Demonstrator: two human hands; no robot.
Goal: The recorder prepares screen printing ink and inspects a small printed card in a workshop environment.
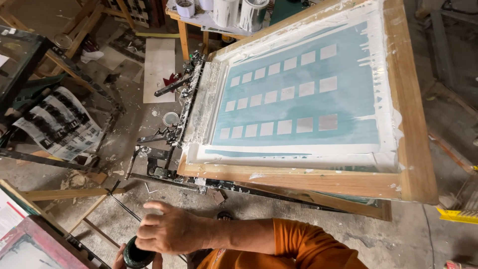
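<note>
A small dark jar point(135, 255) is held upright from below by the left hand point(119, 258), while its top is gripped from above by the right hand point(169, 230), near the wooden screen frame point(413, 124).
</note>
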